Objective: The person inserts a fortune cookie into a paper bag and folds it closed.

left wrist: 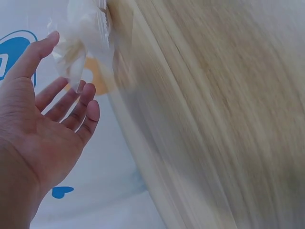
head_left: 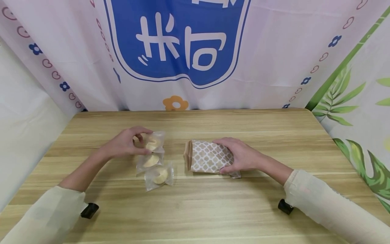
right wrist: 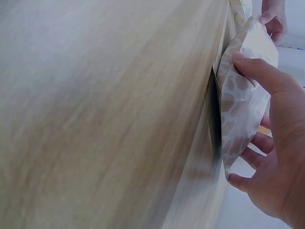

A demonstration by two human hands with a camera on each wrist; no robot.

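Three round pale-yellow cookies in clear wrappers lie in a slanting row left of centre in the head view. My left hand [head_left: 129, 142] spans the farthest wrapped cookie [head_left: 153, 141], thumb at its near side and fingers curved at its far side. The middle wrapped cookie [head_left: 150, 160] overlaps it, and the nearest wrapped cookie [head_left: 160, 176] lies just below. To the right, my right hand [head_left: 242, 155] grips the end of a brown paper bag [head_left: 208, 156] with a white lattice pattern. The bag lies flat, its folded brown mouth facing left.
The wooden table [head_left: 195, 210] ends at a hanging cloth [head_left: 274, 67] with a blue emblem at the back. A leaf-patterned cloth [head_left: 344, 98] hangs along the right side. Black wrist mounts [head_left: 89, 210] show under both sleeves.
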